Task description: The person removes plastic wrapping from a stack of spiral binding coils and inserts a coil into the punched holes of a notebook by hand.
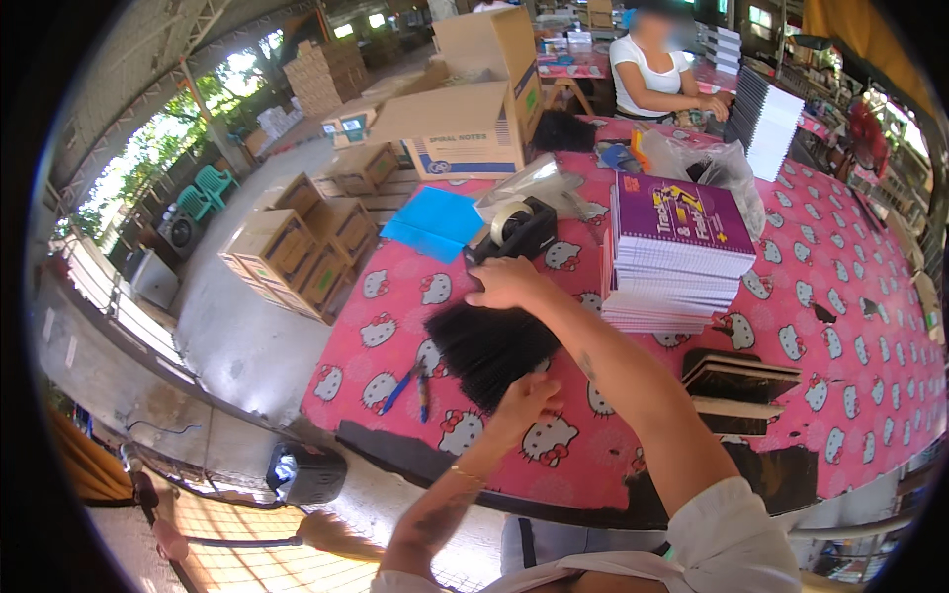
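Note:
A bundle of thin black spiral coils [489, 346] lies on the pink table in front of me. My right hand [506, 284] reaches across its far end, fingers bent, close against the front of a black tape dispenser [534, 229] with a roll of clear tape. What its fingertips pinch is hidden. At the near end of the coils is my left hand [527, 403], its fingers curled in; I cannot make out what they hold. Two pens [403, 390] lie to the left of the coils.
Notebooks with purple covers [682, 217] form a stack on the right, behind dark wooden blocks [736, 385]. A blue sheet [433, 221], clear plastic [534, 186] and an opened carton [455, 128] are farther back. Across the table sits a person [657, 74] near upright spiral notebooks [766, 119].

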The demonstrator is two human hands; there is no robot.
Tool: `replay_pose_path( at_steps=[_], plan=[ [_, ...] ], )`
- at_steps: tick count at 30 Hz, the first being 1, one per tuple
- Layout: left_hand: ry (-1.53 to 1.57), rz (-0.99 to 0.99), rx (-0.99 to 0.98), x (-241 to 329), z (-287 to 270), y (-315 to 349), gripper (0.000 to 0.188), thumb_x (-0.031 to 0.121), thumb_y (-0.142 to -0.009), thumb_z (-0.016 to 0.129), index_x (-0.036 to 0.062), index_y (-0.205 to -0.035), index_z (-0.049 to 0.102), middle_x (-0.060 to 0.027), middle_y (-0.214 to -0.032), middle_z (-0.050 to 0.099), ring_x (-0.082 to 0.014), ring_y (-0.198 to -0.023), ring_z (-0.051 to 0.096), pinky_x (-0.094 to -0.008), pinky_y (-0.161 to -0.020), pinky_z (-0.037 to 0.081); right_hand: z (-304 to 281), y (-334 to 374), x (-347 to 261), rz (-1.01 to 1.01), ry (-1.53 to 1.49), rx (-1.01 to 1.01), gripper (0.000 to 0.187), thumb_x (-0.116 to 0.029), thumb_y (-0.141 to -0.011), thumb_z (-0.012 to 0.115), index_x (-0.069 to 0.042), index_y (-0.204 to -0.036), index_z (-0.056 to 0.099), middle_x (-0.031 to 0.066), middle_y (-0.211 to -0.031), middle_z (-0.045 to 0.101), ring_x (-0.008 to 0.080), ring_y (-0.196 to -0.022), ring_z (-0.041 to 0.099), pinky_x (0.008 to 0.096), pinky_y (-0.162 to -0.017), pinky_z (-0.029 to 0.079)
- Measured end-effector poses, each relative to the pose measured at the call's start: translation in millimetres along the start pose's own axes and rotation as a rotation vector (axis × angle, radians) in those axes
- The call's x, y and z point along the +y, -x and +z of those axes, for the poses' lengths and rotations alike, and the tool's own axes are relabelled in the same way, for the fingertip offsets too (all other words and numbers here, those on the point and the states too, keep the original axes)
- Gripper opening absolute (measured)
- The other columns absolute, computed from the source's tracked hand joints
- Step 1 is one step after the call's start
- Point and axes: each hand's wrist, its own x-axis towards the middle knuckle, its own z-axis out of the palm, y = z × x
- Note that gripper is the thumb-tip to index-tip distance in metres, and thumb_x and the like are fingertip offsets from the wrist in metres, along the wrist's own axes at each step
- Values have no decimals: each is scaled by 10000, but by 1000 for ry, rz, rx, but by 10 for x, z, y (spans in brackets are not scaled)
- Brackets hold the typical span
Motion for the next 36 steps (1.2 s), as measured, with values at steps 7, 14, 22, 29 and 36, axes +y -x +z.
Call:
replay_pose_path(
  at_steps=[7, 14, 22, 29, 36],
  plan=[
    [-471, 767, 39, 1836, 220, -1048, 220, 129, -1043, 550, -36, -1029, 693, -51, -740, 664, -111, -622, 627, -275, -551, 490, 667, 2867, 35, 236, -541, 616, 267, -35, -859, 700, -68, -1121, 668, 139, -1053, 648, 376, -980, 621, 462, -834, 507],
    [-1149, 1039, 140, 1483, 972, -3163, 207, 48, -913, 555, 28, -1044, 715, -254, -869, 713, -465, -835, 710, -536, -747, 575, 1113, 3563, -121, 395, -246, 517, 302, -195, -827, 753, -148, -1119, 691, 85, -1085, 619, 340, -948, 617, 488, -820, 490],
    [-608, 984, 402, 2012, 649, -3274, 275, 213, -990, 550, 6, -1084, 706, -194, -792, 719, -386, -750, 705, -499, -747, 548, 1116, 3614, -47, 274, -326, 468, 313, -220, -813, 756, -173, -1116, 691, 60, -1089, 603, 310, -957, 599, 470, -804, 476],
    [-383, 1435, 494, 2398, 497, -1030, 258, 111, -986, 671, -30, -1202, 662, -92, -1034, 678, -180, -934, 660, -316, -831, 525, 997, 3735, -72, 221, -337, 387, 368, -278, -853, 736, -172, -1199, 668, 93, -1178, 606, 315, -1075, 584, 491, -895, 467],
    [-754, 1281, 543, 1321, 892, 1047, 157, 97, -975, 706, -16, -1048, 624, -52, -810, 676, -101, -635, 605, -262, -593, 484, -442, 4203, 547, 293, 232, 884, 508, -274, -910, 684, -103, -1376, 574, 158, -1397, 493, 369, -1300, 448, 534, -1021, 377]
  ],
)
